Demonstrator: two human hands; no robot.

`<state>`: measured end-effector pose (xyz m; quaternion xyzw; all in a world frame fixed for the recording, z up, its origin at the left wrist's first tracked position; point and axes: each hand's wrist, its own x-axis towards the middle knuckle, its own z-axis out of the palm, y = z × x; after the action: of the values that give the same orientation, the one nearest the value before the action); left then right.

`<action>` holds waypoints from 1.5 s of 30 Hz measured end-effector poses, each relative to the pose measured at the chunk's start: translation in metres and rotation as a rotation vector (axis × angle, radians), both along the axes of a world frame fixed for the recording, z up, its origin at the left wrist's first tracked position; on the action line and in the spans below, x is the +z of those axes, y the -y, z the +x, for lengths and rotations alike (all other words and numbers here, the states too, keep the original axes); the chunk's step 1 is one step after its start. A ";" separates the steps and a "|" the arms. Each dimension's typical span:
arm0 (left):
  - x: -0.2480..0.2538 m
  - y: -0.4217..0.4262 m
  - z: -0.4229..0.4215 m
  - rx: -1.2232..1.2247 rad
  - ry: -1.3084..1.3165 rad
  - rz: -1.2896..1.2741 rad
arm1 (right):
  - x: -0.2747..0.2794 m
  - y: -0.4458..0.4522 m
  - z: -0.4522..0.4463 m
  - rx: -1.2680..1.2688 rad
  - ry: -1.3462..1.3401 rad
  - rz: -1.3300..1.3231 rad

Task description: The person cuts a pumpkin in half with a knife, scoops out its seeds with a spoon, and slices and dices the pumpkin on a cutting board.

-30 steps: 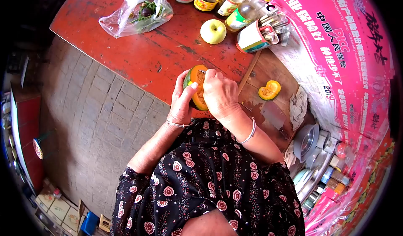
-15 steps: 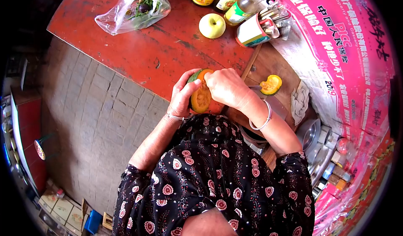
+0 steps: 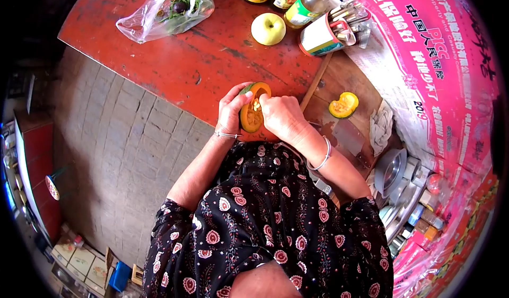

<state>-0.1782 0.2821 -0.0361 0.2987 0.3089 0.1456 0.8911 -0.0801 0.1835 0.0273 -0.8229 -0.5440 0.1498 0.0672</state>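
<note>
Green-rinded, orange-fleshed pumpkin half [image 3: 249, 120] in the left hand [image 3: 231, 110]

Left grip: clamped on the pumpkin half (quantity: one), thumb on its rim. Right hand [image 3: 286, 119]: fingers curled at the cavity's right edge; whether this grip holds a tool cannot be told. The pumpkin half lies between both hands, seed cavity exposed, at the near edge of the red-painted wooden worktop [image 3: 138, 67]. Right side: one smaller yellow pumpkin piece [image 3: 344, 105], one crumpled white cloth [image 3: 380, 129]. Farther: one round pale-green apple [image 3: 268, 29], one white container of utensils [image 3: 318, 36], one clear plastic bag of greens [image 3: 151, 19], at least four labelled bottles [image 3: 302, 14]. Surroundings: grey brick floor [image 3: 122, 144] left, pink printed sheet [image 3: 450, 49] right.
</note>
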 end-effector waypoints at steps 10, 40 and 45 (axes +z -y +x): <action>-0.021 -0.024 0.016 0.016 0.067 -0.068 | -0.025 -0.006 -0.034 -0.168 0.076 0.176; 0.007 -0.042 0.042 -0.112 -0.038 0.279 | -0.002 -0.050 0.017 -0.241 0.036 -0.077; -0.005 -0.043 0.042 -0.152 -0.047 0.298 | -0.006 -0.047 0.026 -0.141 -0.125 -0.120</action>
<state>-0.1366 0.3247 -0.0413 0.4534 0.2810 0.1153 0.8379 -0.0545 0.2305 0.0214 -0.8507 -0.4695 0.2279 0.0618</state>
